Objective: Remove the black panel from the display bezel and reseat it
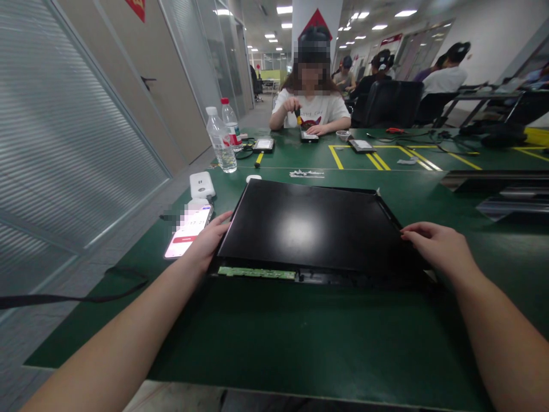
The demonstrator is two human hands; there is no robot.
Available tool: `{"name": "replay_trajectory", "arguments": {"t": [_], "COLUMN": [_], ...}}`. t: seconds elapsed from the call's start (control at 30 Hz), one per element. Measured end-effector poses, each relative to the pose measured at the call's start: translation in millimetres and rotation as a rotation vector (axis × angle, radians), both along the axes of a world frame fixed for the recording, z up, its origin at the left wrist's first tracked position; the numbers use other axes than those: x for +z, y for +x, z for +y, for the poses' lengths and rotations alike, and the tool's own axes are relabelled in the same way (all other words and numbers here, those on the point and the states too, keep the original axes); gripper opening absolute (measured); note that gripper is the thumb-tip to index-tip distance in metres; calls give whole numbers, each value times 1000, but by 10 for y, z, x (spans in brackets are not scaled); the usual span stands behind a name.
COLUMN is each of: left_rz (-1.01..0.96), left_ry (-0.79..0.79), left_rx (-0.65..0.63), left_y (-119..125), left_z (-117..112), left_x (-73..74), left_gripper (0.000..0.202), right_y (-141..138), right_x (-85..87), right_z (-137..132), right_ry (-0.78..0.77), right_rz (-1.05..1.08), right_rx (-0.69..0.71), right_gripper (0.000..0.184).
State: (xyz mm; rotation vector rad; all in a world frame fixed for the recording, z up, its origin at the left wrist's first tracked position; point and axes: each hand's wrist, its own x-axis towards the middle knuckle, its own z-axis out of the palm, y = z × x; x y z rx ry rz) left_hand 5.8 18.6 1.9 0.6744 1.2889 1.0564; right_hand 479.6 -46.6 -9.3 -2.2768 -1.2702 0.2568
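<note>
A flat black display panel (309, 229) lies on the green table mat (300, 337) in front of me, with a thin green circuit strip (256, 273) exposed along its near edge. My left hand (206, 243) grips the panel's left edge, fingers curled against it. On the right edge rests my right hand (440, 246), its fingers bent over the rim.
A lit phone (187, 232) and a white box (201, 184) lie left of the panel. Two water bottles (223, 140) stand further back. Across the table a person (311, 97) works with a screwdriver on a small device. Metal rails (506, 194) lie at the right.
</note>
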Motion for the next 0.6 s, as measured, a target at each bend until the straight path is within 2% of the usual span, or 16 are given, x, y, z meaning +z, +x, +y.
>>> {"name": "replay_trajectory", "arguments": {"t": [0.1, 0.2, 0.37, 0.6], "left_rz": [50, 40, 47, 98], "left_ry": [21, 30, 12, 105], "left_rx": [-16, -28, 16, 24], "left_y": [-22, 1, 65, 60], "left_z": [-9, -29, -58, -74], "left_x": [6, 36, 88, 71], "left_gripper": [98, 95, 74, 36], "right_y": [-10, -6, 23, 43], "right_x": [-1, -11, -34, -50], "right_z": [19, 36, 32, 35], "right_ry": [5, -7, 12, 4], "right_rz": [-3, 8, 18, 12], "right_rx": [-31, -44, -28, -27], "right_gripper": [25, 26, 31, 34]}}
